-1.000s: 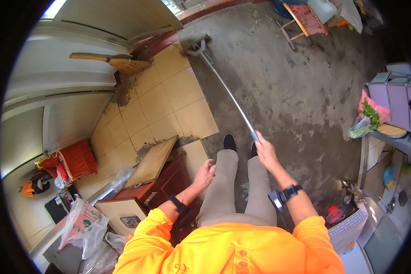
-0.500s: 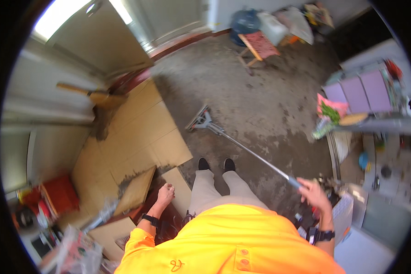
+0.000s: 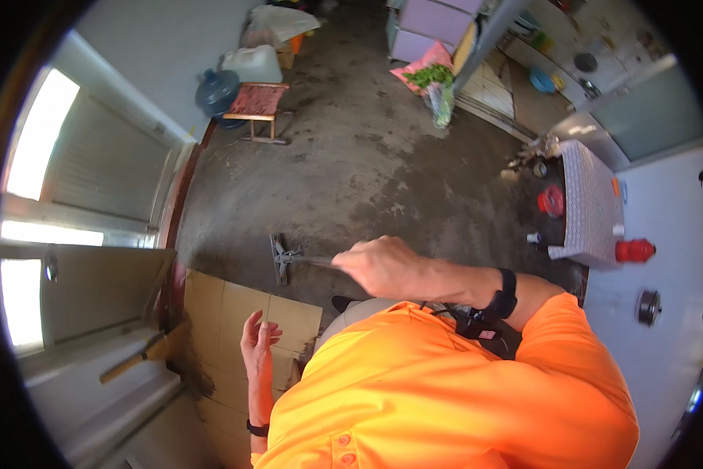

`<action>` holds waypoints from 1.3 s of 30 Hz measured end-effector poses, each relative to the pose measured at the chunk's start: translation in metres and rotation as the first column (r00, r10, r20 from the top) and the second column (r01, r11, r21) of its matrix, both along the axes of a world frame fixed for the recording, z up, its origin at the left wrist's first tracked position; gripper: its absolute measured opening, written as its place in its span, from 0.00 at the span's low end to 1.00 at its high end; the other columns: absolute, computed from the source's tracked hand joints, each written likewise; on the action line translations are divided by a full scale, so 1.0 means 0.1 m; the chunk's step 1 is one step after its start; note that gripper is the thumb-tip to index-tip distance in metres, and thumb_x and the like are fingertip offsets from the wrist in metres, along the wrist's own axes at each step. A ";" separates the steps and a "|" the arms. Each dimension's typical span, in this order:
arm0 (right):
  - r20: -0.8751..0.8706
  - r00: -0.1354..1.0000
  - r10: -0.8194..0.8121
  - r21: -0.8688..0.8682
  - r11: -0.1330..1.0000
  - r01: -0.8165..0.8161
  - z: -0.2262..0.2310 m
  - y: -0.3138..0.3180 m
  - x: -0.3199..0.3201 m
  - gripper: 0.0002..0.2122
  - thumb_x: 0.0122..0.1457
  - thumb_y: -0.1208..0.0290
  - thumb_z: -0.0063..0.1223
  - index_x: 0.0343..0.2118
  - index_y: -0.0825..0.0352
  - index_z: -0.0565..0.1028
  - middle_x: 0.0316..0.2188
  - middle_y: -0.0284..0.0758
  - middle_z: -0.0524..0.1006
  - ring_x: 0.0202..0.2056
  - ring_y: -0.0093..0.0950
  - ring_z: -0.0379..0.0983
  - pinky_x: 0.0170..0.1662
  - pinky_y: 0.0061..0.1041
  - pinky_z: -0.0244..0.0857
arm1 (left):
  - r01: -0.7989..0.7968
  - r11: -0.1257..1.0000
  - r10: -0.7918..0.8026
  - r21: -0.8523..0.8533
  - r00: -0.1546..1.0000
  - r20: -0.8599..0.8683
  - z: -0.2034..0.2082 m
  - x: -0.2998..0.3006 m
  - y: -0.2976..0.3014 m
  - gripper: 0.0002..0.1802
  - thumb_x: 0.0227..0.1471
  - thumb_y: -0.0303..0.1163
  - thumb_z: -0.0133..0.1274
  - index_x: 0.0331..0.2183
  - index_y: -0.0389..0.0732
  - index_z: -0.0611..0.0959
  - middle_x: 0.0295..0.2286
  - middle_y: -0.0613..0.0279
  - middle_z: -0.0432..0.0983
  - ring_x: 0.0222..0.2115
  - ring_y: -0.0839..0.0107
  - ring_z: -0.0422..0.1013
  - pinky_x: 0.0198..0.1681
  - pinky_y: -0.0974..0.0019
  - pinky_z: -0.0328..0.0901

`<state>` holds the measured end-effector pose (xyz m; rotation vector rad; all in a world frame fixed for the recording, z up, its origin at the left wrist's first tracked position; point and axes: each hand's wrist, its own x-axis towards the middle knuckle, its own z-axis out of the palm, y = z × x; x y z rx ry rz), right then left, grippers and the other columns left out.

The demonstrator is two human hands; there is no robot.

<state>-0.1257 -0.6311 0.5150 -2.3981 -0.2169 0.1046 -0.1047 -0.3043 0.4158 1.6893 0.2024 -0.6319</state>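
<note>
My right hand is closed around the handle of a mop, out in front of my body. The mop has a wide grey head that rests on the dark concrete floor, just past the edge of the yellowish tiles. Most of the handle is hidden behind my right hand and forearm. My left hand hangs over the tiles with its fingers apart and nothing in it. A dark shoe shows partly beyond the orange shirt.
A folding stool stands by a blue water bottle and a white jug. Left are an opened door and a broom. Rightward are a cloth-covered table, a red thermos and a bag of greens.
My view has turned to the right. My right hand has come across my body with the mop handle and is nearer its head. My left hand's fingers have opened.
</note>
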 end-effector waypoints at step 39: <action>-0.291 0.909 0.299 -0.505 0.759 -0.411 -0.36 -1.86 0.64 0.12 0.54 0.67 0.55 0.39 0.65 0.71 0.21 0.40 0.76 0.25 0.41 0.76 0.28 0.39 0.67 | 0.211 0.686 -0.211 0.696 0.974 -0.086 -1.07 -0.01 -0.30 0.23 0.52 0.41 0.49 0.45 0.34 0.76 0.27 0.45 0.78 0.32 0.48 0.75 0.38 0.54 0.68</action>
